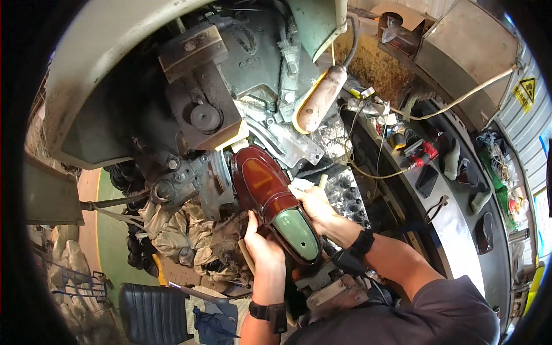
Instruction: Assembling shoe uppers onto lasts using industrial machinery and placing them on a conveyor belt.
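A glossy dark red leather shoe upper (260, 178) sits on a green shoe last (296, 233), toe pointing away from me into the machine (218, 167). The last's green top shows a small round hole near the heel. My left hand (264, 250) grips the shoe's left side near the heel, thumb up along its edge; the other fingers are partly hidden under it. On the opposite side, my right hand (316, 208) holds the shoe at mid-length, its fingers partly out of sight. The toe touches or nearly touches the machine's metal parts; I cannot tell which.
A lit lamp (320, 99) hangs right of the toe. Pliers (438, 207) and a dark phone (426, 181) lie on the right bench, near a red tool (426, 153). Farther right, several shoes stand on a dark belt (495, 270). A black chair (152, 315) is at lower left.
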Demonstrator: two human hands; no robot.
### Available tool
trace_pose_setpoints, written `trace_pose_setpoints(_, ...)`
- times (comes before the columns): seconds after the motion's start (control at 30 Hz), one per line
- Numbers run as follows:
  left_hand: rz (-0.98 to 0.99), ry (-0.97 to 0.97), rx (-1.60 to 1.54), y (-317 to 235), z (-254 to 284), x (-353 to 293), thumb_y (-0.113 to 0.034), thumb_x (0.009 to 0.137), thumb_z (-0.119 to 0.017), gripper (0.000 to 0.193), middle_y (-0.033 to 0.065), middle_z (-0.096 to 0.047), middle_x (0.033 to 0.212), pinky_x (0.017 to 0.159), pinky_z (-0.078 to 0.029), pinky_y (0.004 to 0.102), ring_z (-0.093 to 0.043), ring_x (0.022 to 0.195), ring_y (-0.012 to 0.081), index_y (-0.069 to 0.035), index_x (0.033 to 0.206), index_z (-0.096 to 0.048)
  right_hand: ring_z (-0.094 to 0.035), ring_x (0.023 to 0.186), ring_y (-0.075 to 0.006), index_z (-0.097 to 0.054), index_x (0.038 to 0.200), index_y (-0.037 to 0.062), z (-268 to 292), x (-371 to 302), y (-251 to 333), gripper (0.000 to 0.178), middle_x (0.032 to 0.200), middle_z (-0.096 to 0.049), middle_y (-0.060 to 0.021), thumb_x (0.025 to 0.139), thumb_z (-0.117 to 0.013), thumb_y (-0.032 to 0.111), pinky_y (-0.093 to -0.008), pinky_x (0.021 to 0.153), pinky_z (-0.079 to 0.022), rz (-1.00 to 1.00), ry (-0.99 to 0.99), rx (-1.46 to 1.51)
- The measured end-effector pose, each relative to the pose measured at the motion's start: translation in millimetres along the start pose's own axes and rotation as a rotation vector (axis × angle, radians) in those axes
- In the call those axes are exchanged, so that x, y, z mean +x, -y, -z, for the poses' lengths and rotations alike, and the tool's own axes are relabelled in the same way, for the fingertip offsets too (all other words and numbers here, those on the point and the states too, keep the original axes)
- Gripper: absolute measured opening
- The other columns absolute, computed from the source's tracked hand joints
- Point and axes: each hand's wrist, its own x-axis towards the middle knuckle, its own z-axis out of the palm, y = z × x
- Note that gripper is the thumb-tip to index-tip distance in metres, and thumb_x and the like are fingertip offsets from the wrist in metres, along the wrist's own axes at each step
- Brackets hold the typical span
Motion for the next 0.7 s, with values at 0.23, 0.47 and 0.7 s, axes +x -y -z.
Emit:
trace_pose_setpoints(0.23,-0.060,0.148,-0.146,20,14,31,-0.037,0.102,-0.058,0.040,0.0096,-0.067,0.126,0.103,-0.047,0.0451,-0.062,0.115,0.0281,-0.006,0.126,-0.063,-0.068,0.083,-0.0165,-0.065,0.114,0.0000,9,12,-6,0.017,0.099,-0.072,-0.0085,0.100,-0.062,0.009,-0.0321,0.073,-0.058,0.029,0.028,0.009)
trace_pose_setpoints(0.47,-0.021,0.119,-0.172,24,9,31,-0.036,0.103,-0.054,0.038,0.0096,-0.068,0.126,0.101,-0.049,0.0446,-0.064,0.113,0.0277,-0.006,0.126,-0.064,-0.069,0.086,-0.0170,-0.064,0.117,0.0016,19,19,-8,0.020,0.103,-0.072,-0.0083,0.099,-0.064,0.010,-0.0328,0.077,-0.059,0.021,0.085,0.000)
trace_pose_setpoints(0.7,-0.304,0.001,0.004,35,13,46,-0.032,0.105,-0.058,0.035,0.0089,-0.071,0.114,0.087,-0.055,0.0394,-0.068,0.097,0.0231,0.000,0.117,-0.067,-0.071,0.086,-0.0179,-0.063,0.119,0.0010,20,22,-12,0.024,0.104,-0.073,-0.0096,0.098,-0.066,0.012,-0.0328,0.077,-0.060,0.003,0.125,0.037)
